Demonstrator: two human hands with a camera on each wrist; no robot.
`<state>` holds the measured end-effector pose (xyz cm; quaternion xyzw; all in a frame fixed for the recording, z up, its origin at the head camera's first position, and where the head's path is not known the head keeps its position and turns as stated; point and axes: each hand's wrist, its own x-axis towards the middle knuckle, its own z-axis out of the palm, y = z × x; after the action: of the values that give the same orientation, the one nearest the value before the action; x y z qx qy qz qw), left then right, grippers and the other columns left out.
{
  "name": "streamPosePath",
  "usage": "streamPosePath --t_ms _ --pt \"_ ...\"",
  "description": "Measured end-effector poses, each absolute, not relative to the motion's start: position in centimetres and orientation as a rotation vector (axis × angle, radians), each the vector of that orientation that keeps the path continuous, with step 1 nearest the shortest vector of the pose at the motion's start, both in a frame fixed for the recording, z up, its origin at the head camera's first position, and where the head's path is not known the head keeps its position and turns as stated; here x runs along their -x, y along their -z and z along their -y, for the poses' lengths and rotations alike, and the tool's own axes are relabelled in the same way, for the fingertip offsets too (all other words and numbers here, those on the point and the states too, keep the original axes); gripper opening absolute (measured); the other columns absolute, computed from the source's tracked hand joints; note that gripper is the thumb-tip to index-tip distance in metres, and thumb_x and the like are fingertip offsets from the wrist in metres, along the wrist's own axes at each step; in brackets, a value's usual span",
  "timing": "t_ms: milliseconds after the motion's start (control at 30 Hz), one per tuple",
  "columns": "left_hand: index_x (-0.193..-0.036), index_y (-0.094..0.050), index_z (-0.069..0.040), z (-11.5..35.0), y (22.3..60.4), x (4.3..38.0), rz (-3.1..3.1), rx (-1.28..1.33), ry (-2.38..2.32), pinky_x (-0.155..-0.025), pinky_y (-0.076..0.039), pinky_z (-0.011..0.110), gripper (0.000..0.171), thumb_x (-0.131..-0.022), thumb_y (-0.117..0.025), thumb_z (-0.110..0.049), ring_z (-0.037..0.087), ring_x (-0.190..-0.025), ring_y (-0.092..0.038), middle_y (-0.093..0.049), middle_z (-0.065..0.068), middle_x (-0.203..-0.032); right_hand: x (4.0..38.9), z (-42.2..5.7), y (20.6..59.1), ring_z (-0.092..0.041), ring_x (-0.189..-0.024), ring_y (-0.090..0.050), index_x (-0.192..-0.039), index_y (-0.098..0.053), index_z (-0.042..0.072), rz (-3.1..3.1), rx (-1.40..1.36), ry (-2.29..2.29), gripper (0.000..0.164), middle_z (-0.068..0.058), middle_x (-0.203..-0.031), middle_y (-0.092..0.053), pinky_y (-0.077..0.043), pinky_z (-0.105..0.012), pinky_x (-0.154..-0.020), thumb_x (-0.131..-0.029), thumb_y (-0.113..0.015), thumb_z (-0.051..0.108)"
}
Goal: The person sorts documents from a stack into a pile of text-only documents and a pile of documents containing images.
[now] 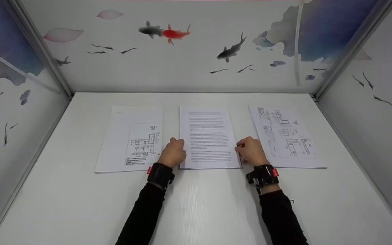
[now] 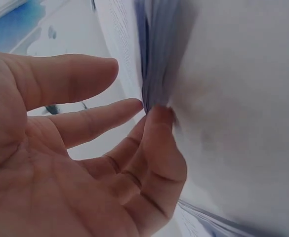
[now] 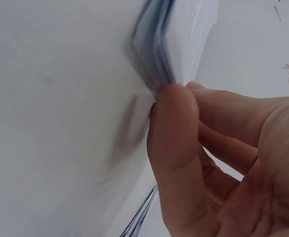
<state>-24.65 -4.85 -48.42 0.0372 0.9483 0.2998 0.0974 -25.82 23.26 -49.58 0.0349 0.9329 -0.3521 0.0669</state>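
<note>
Plainly, a white table (image 1: pixel 202 211) comes nearest. Over it are two hands: the left hand (image 1: pixel 174 152), thumb apart, touches the middle paper stack (image 1: pixel 209 139) with its fingertips; the right hand (image 1: pixel 251 150) pinches that stack's edge. One stack lies to its left (image 1: pixel 114 143), one to its right (image 1: pixel 284 136): three altogether. Beyond, the white back wall (image 1: pixel 189 68) bears one red fish (image 1: pixel 175 34).

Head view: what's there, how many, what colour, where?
Left paper stack: one, white, table's left
Middle paper stack: one, white, between the others
Right paper stack: one, white, table's right
Table: one, white, underneath
Printed wall panels: three, mostly white, back and sides
Metal posts: two, grey, back corners
Wrist devices: two, black, on wrists
Sleeves: two, black, on forearms
Left hand: one, bare, middle stack's left edge
Right hand: one, bare, middle stack's right edge
</note>
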Motion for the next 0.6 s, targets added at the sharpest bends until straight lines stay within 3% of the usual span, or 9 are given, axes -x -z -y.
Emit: streamPosePath --t_ms 100,233,333,433,600 --pt "-0.117 -0.065 0.006 4.8 48.3 24.7 -2.809 -0.115 -0.893 -0.086 -0.050 0.044 0.029 -0.092 -0.055 -0.004 0.026 -0.087 -0.053 -0.058 0.022 -0.113 25.9 -23.5 49.5 -0.015 -0.066 -0.060 -0.114 -0.073 -0.002 -2.775 -0.109 1.084 0.028 -0.013 -0.092 -0.071 -0.052 -0.025 -0.051 -0.095 -0.060 0.013" --pt "-0.125 -0.063 0.003 4.9 48.4 24.8 -2.810 -0.084 -0.897 -0.094 -0.049 0.047 0.034 -0.095 -0.058 -0.012 0.031 -0.101 -0.056 -0.058 0.024 -0.120 25.9 -24.1 49.1 -0.016 -0.064 -0.059 -0.119 -0.070 -0.001 -2.756 -0.110 1.059 0.030 -0.010 -0.082 -0.067 -0.050 -0.025 -0.054 -0.098 -0.060 0.018" --pt "-0.133 -0.060 -0.001 4.8 48.4 24.9 -2.807 -0.027 -0.920 -0.099 -0.047 0.048 0.040 -0.096 -0.059 -0.017 0.033 -0.113 -0.054 -0.056 0.023 -0.126 26.0 -24.6 48.8 -0.019 -0.073 -0.063 -0.125 -0.067 -0.001 -2.810 -0.107 1.006 0.035 -0.016 -0.097 -0.071 -0.049 -0.028 -0.060 -0.098 -0.062 0.021" --pt "-0.134 -0.060 -0.003 4.7 48.3 24.9 -2.811 0.019 -0.962 -0.097 -0.048 0.046 0.040 -0.097 -0.061 -0.021 0.031 -0.111 -0.053 -0.056 0.021 -0.125 26.0 -25.4 48.6 -0.027 -0.087 -0.067 -0.126 -0.066 -0.001 -2.875 -0.119 0.983 0.038 -0.022 -0.113 -0.070 -0.052 -0.035 -0.071 -0.097 -0.063 0.022" --pt "-0.130 -0.062 -0.004 4.5 47.9 24.8 -2.816 0.010 -1.020 -0.090 -0.049 0.044 0.038 -0.098 -0.062 -0.025 0.029 -0.103 -0.055 -0.059 0.020 -0.119 26.0 -27.8 48.3 -0.046 -0.118 -0.056 -0.138 -0.055 -0.003 -2.970 -0.209 0.885 0.053 -0.030 -0.133 -0.059 -0.044 -0.060 -0.096 -0.094 -0.066 0.025"
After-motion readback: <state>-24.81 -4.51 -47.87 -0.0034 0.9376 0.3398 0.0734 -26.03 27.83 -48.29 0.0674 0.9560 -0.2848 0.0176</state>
